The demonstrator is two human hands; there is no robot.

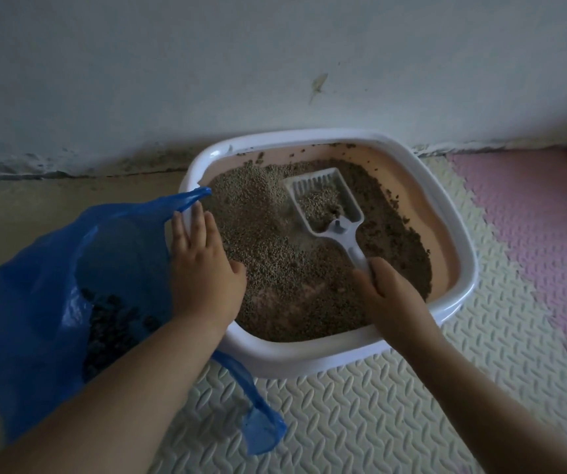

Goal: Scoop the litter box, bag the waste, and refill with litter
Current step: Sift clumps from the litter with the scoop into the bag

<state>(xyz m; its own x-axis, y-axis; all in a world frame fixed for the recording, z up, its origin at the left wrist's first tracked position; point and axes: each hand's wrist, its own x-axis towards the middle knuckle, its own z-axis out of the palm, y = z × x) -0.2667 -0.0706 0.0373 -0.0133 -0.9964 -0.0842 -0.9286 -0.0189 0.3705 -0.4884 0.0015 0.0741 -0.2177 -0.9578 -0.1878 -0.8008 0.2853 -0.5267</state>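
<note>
A white-rimmed litter box (459,234) with pink inner walls stands against the wall, holding grey-brown litter (275,261). My right hand (391,295) grips the handle of a white slotted scoop (330,203), whose pan holds some litter above the bed. My left hand (203,265) lies with straight fingers on the edge of a blue plastic bag (46,302) at the box's left rim, keeping the bag's mouth spread. Dark clumps of waste (111,330) lie inside the bag.
A pale wall (275,63) rises right behind the box. Cream foam floor mats (360,405) with a raised pattern lie under and in front of it, and a pink mat (531,206) lies to the right. Bare floor (53,200) lies at left.
</note>
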